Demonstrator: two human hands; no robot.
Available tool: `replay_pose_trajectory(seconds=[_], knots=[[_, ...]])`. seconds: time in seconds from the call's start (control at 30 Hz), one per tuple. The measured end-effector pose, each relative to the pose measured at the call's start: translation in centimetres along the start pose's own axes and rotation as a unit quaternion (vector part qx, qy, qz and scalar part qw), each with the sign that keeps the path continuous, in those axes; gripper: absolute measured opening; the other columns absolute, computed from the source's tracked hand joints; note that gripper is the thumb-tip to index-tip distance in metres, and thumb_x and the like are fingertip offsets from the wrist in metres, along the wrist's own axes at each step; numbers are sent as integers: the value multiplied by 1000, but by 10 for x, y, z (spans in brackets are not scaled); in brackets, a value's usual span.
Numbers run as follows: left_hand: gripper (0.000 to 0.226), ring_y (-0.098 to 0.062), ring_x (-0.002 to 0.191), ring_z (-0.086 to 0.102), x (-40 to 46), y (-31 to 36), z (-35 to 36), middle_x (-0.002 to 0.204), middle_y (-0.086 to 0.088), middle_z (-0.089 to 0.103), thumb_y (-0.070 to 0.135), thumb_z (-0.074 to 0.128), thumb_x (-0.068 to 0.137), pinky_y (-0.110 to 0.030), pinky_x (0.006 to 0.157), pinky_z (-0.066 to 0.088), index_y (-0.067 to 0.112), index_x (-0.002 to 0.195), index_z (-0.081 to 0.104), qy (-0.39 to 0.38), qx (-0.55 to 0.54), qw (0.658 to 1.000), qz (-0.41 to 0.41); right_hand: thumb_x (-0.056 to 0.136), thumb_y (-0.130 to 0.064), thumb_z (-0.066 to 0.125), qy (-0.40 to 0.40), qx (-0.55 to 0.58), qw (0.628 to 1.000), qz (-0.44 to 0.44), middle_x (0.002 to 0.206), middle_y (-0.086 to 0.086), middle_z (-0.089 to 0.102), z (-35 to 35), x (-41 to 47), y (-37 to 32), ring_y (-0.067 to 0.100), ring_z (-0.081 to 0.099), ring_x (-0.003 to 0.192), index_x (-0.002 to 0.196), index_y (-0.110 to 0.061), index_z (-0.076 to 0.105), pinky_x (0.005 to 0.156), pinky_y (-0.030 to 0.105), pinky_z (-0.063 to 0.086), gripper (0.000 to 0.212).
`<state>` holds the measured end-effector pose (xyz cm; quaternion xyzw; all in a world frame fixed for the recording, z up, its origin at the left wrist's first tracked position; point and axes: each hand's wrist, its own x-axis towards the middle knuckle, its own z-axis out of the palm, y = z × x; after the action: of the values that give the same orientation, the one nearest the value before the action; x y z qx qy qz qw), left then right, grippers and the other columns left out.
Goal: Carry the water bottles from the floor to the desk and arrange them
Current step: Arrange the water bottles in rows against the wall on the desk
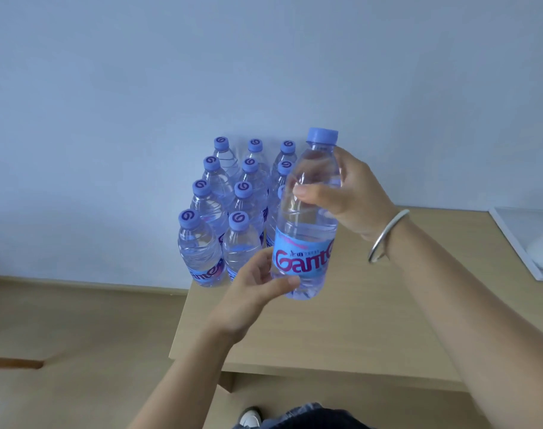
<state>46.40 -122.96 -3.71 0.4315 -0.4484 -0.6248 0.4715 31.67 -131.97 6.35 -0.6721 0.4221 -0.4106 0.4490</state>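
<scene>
Both hands on one bottle [305, 218], held upright over the desk [341, 329]. Right hand [346, 193] grips the upper body, left hand [257, 280] cups the base with thumb across the label; likely steadying it for the set-down. Target looks like the open front slot of the right column. Standing bottles [233, 205] sit in a tight grid against the wall at the desk's left rear corner. Visible count: 4 + 4 + at least 3, the third partly hidden behind the held one.

Bottle rows [233, 212] on desk [341, 320] back-left corner, tray [511, 243] right.
</scene>
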Motion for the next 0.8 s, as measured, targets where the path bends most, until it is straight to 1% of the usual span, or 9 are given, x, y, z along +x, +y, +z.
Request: replay_pose_trajectory(seconds=[0.1,0.17,0.27,0.4,0.5,0.57,0.63,0.73,0.8], knots=[[50,-21,97,67,0,0,0,105,-11,71,10,78,65,-27,80,53,2,111,61,8,24,999,27,64,-22,71,-28,-18,999,-19,81,-10,69,4,-3,0,5,65,79,96,-8,59,75,27,52,38],[49,-21,95,68,0,-3,1,102,-10,72,11,83,61,-27,79,54,5,106,65,30,30,998,45,64,-25,69,-33,-37,998,-24,88,-7,69,6,-3,0,5,63,83,98,-9,58,79,24,51,39],[45,-18,93,69,2,-7,0,98,-7,74,12,80,60,-22,75,54,8,102,67,36,26,998,51,64,-27,68,-40,-65,997,-26,99,-1,67,8,-2,-2,4,62,86,102,-14,57,81,20,50,42],[45,-20,96,69,6,-12,-6,100,-6,73,9,82,63,-22,76,53,10,105,66,33,32,998,50,63,-30,67,-38,-72,996,-25,97,-8,65,7,-1,6,3,62,87,97,-25,55,81,18,50,36],[46,-16,93,69,11,-21,-13,98,-2,74,4,79,65,-20,75,53,12,108,65,53,50,997,27,63,-29,71,-37,-70,997,-16,93,-16,64,9,-4,22,-4,62,84,95,-33,54,78,12,48,37],[48,-10,91,68,17,-29,-17,95,6,74,2,80,66,-16,73,51,15,109,64,84,96,992,6,62,-29,74,-39,-71,997,-3,96,-13,66,15,-9,38,-3,63,87,103,-29,55,79,13,49,45],[50,-3,96,64,22,-37,-22,99,13,71,5,80,66,-14,79,46,20,111,64,109,171,979,-9,64,-28,78,-38,-99,994,8,101,-9,66,22,-12,55,-1,62,89,109,-27,56,78,11,47,50],[57,-1,109,55,23,-52,-30,108,19,64,11,78,68,-22,91,41,26,120,59,124,226,965,-40,68,-20,80,-18,-136,990,24,90,-14,63,32,-15,80,-17,55,76,98,-28,56,65,-1,38,39],[61,-5,111,53,23,-61,-33,109,19,60,12,78,69,-24,90,40,24,125,56,129,230,962,-63,68,-17,80,-7,-142,989,35,88,-10,62,36,-14,93,-18,55,73,99,-20,58,64,-1,36,37]])
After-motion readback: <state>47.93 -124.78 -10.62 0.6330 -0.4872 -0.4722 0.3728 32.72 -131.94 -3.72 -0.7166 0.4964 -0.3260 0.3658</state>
